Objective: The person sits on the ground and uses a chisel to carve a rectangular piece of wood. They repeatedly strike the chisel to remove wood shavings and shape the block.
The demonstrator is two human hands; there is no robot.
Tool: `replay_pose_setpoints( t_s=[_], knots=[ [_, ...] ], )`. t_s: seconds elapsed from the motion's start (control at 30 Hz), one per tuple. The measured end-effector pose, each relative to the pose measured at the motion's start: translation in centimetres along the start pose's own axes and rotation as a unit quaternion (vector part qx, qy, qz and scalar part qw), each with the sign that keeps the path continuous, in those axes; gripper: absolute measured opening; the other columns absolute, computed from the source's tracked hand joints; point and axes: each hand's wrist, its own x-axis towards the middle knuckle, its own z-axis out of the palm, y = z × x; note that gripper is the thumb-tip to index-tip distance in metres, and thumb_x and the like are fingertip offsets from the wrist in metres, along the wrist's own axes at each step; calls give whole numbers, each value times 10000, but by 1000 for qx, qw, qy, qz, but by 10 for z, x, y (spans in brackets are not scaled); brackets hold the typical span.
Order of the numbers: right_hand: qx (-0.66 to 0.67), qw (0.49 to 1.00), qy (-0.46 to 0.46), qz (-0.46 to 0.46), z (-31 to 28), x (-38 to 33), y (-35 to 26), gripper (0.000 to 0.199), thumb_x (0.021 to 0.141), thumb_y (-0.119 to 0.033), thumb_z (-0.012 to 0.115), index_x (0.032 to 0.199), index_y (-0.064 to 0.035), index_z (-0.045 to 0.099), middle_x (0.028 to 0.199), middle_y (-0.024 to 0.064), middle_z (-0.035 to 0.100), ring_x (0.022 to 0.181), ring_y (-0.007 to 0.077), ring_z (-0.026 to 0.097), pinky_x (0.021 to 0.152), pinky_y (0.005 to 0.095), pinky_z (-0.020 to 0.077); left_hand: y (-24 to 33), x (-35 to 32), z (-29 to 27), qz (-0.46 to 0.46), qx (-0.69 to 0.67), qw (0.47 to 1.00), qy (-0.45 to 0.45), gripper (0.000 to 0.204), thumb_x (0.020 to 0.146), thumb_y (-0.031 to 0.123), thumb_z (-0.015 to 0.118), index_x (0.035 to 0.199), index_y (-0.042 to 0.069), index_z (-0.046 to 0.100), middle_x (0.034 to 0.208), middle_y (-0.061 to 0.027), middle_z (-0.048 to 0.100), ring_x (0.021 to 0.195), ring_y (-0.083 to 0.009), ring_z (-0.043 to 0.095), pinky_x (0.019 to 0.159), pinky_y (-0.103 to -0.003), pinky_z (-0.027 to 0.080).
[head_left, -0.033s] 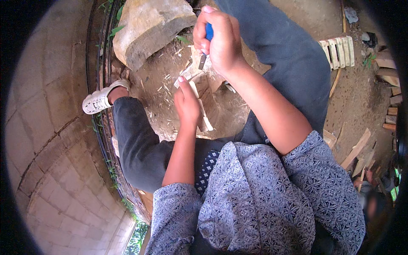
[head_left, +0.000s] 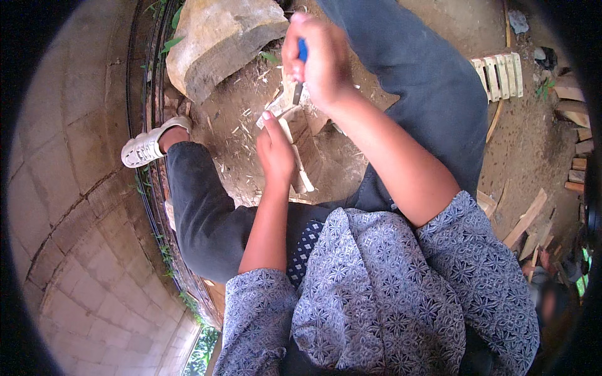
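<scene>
Change: nothing has shifted since the earlier frame; both hands and the wood sit where they were.
Head view, wood strip: the pale wood strip (head_left: 293, 145) lies in front of my lap over the dirt ground (head_left: 351, 169), between my two legs. Its long axis runs from near my body up and away, its far end tilted slightly to my left, where it meets the blade.
Head view, left hand: my left hand (head_left: 276, 150) comes up from the lower edge on a nearly straight forearm, back of the hand to the camera. Its grip is clenched around the wood strip, the thumb stretched along the strip toward the far end.
Head view, right hand: my right hand (head_left: 320, 59) reaches farther out, the forearm slanting in from the lower right, wrist bent down. Its grip is a closed fist around the knife (head_left: 300, 66), only a bit of blue handle showing at the top.
Head view, knife: the short blade points down and toward me, its edge touching the far end of the strip.
Head view, surroundings: wood shavings (head_left: 241, 128) lie scattered on the ground just beside the strip. A large log block (head_left: 219, 41) stands beyond, to the left. My left foot wears a white sandal (head_left: 145, 147) beside a paved floor (head_left: 75, 188). Cut wooden pieces (head_left: 523, 219) lie to the right.
</scene>
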Motion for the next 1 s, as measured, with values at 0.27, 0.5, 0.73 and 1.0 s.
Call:
replay_pose_setpoints(
  t_s=[0.27, 0.5, 0.73, 1.0],
  knots=[
    [15, 999, 37, 4, -8, -2, 13, 505, 944, -365, 491, 539, -62, 483, 480, 21, 475, 455, 133, 465, 485, 315, 366, -3, 2, -2, -14, 22, 1000, -7, 797, 1043, 581, 240, 859, -69, 662, 727, -119, 643, 709, -206, 559, 742, -422, 466],
    [34, 998, 33, 29, -5, -6, 5, 462, 959, -386, 436, 616, -76, 431, 481, 18, 383, 421, 112, 360, 447, 284, 329, -7, 3, 2, 3, -28, 1000, 0, 746, 1052, 548, 254, 850, -74, 613, 722, -147, 602, 704, -222, 532, 724, -432, 442],
    [-38, 999, -15, -13, -9, -1, 33, 504, 951, -362, 491, 550, -57, 477, 486, 27, 460, 454, 141, 446, 487, 320, 357, 9, 1, -1, -51, 41, 998, -13, 790, 1043, 576, 246, 905, -68, 683, 774, -138, 665, 749, -217, 582, 770, -422, 467],
    [-59, 996, -49, -33, -3, -6, 28, 495, 941, -351, 507, 552, -47, 478, 484, 26, 467, 460, 139, 451, 495, 330, 365, 0, 2, 2, -19, 1, 1000, -4, 806, 1031, 604, 246, 846, -56, 669, 727, -131, 643, 725, -219, 567, 731, -432, 458]
  ],
)
